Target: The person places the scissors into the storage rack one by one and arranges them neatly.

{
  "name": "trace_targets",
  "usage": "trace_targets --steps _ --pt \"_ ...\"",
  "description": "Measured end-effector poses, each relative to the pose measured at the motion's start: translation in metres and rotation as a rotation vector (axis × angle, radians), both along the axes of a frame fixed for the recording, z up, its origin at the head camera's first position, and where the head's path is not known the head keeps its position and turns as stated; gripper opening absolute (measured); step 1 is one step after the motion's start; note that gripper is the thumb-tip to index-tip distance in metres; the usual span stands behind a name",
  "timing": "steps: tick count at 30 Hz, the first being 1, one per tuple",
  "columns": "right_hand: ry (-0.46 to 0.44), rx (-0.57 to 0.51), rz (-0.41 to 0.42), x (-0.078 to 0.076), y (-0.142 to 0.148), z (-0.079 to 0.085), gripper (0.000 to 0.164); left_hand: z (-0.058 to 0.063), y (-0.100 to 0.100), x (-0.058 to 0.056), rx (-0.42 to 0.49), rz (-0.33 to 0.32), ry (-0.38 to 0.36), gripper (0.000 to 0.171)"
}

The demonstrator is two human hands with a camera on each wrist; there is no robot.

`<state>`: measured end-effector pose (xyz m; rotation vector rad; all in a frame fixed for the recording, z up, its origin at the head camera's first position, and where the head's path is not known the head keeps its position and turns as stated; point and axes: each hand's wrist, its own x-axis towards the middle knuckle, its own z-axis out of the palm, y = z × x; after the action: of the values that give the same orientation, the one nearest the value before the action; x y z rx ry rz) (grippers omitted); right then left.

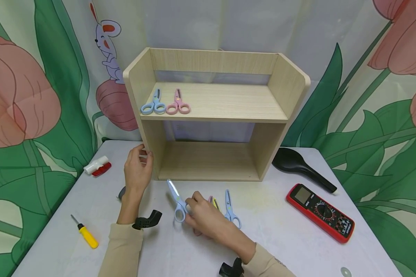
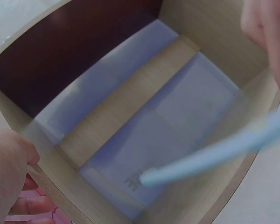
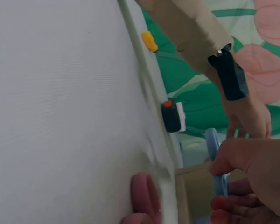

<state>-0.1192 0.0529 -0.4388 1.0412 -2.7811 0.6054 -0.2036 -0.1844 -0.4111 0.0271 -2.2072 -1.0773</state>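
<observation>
My left hand (image 1: 136,171) grips the front edge of the left side panel of a pale wooden two-tier shelf (image 1: 211,119), its thumb on the inner side and its fingers outside. My right hand (image 1: 208,217) pinches light blue scissors (image 1: 178,204) by the handle loops, blades pointing up toward the shelf's front. In the left wrist view the blue scissors (image 2: 210,161) are blurred. Beside my right hand lie another pair of blue scissors (image 1: 229,207) and a partly hidden yellow item (image 1: 215,203). A pink handle loop (image 3: 143,193) shows in the right wrist view.
Blue scissors (image 1: 155,103) and pink scissors (image 1: 178,103) stand on the upper tier at left. A black ladle (image 1: 294,163) and a red multimeter (image 1: 320,212) lie right. A yellow screwdriver (image 1: 86,233) and a white-and-red item (image 1: 98,166) lie left. A dark object (image 1: 122,192) is half hidden.
</observation>
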Motion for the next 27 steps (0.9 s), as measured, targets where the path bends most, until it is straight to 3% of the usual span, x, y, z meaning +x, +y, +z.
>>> trace_targets --steps 9,18,27 --pt "-0.122 -0.164 0.003 0.0 0.007 0.021 0.038 0.0 0.0 -0.001 0.01 -0.012 -0.011 0.037" --pt "0.06 -0.341 0.011 0.0 0.017 0.041 0.034 0.0 0.0 -0.002 0.014 -0.017 -0.004 0.038" --pt "0.279 -0.496 0.041 -0.009 0.036 0.083 0.035 -0.004 0.0 -0.001 0.002 -0.009 -0.002 0.038"
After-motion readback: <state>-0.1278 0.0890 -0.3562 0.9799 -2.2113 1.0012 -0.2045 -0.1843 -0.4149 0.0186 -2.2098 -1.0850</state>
